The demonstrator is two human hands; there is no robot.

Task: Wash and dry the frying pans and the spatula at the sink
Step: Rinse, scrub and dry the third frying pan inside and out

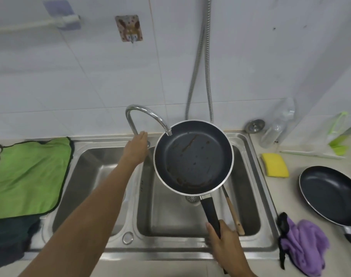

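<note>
Centrally, our right hand [224, 243] grips the handle of the soiled, dark, round frying pan [193, 156] above the steel sink [166, 251], right basin. Our left hand [136, 145] meets the curved chrome tap [142, 110] at its base; we cannot tell whether it grips.

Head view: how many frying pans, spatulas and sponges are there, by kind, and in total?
Frying pans: 2 (held pan, counter pan)
Spatula: 1
Sponge: 1
Total: 4
</note>
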